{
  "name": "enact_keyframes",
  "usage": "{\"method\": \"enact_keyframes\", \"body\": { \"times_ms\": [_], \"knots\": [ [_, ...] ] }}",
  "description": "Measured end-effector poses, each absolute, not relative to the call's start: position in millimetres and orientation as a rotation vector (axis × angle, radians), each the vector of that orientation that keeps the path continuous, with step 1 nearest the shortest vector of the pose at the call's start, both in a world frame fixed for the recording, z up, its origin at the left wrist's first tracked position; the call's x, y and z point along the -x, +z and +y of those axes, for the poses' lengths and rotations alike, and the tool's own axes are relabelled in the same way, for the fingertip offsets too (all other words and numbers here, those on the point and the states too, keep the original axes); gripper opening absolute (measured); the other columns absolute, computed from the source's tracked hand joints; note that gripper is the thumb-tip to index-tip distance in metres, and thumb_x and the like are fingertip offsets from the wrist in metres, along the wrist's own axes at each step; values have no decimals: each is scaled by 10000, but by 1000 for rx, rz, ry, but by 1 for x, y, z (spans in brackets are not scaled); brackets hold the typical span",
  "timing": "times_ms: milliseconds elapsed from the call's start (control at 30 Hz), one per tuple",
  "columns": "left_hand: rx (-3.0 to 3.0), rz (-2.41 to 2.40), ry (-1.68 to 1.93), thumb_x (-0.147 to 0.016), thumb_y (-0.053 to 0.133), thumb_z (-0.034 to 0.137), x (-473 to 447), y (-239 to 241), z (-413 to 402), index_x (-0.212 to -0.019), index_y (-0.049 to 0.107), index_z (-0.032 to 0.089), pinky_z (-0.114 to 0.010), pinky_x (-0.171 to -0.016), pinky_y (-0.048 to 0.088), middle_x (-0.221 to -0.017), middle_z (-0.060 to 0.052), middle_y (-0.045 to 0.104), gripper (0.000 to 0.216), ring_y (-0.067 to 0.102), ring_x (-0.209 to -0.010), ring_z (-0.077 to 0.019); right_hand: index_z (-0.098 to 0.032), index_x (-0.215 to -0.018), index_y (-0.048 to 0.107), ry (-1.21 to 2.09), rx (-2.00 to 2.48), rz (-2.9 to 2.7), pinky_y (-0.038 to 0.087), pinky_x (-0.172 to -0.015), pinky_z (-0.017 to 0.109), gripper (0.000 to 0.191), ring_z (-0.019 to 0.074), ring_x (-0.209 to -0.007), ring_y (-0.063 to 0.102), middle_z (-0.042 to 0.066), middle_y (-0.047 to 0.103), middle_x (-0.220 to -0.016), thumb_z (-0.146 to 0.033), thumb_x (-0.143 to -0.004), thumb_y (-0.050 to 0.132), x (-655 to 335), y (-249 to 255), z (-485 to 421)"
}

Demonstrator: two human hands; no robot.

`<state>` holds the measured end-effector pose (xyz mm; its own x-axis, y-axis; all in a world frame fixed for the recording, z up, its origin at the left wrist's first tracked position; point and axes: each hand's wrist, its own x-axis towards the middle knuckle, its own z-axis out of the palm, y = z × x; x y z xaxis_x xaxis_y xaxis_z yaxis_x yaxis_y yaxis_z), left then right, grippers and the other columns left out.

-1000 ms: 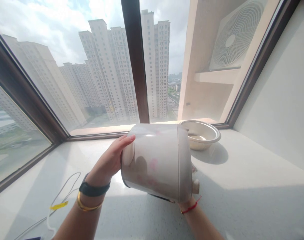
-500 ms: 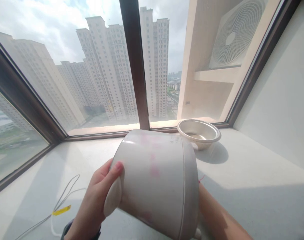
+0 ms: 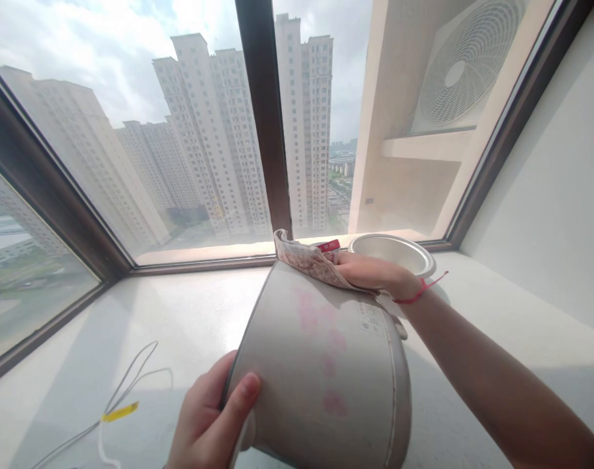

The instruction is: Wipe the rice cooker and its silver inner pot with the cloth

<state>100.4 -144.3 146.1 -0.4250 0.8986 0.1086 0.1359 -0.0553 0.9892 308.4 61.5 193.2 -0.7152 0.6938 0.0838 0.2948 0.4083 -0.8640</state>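
Rice-cooker body [image 3: 316, 371] tilted over windowsill [image 3: 194, 312], short of its window-side edge; left hand [image 3: 219, 417] closed on cooker rim; right hand [image 3: 375, 272] clasping cloth [image 3: 309, 260] against upper side; strokes should stay flat, rim braced.

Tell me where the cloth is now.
In the head view, the patterned cloth is near the centre, in the right hand, along the white cylindrical housing's upper edge, with the metal bowl to its right.
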Motion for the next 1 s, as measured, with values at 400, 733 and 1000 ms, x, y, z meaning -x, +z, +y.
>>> {"method": "enact_keyframes", "body": {
  "times_ms": [400,733,1000],
  "knots": [
    [-2031,1335,1394,-896,620,353,-83,135,-96,-624,656,174,-235,-541,474,-588,-21,641,328,551,-555,-149,-286,-1510,501,162,663,-2170,232,-1240,619,702,379,-1513,301,74,385,-1632,-278,-836,696,-277,157,-16],
    [-2630,1493,869,-1023,462,341,-89,132,-81,-848,572,210,-286,-509,313,-572,36,566,244,522,-485,-140,-243,-1263,717,757,819,-1469,399,-1177,461,400,307,-1275,615,78,726,-1259,-451,-959,563,-281,108,8],
    [-2923,1265,451,-1027,442,328,-87,140,-53,-905,562,190,-324,-545,310,-648,-15,632,220,589,-538,-189,-200,-1174,751,938,802,-1004,365,-1181,500,445,311,-1295,588,99,752,-1188,-533,-896,652,-275,58,16]
  ]
}}
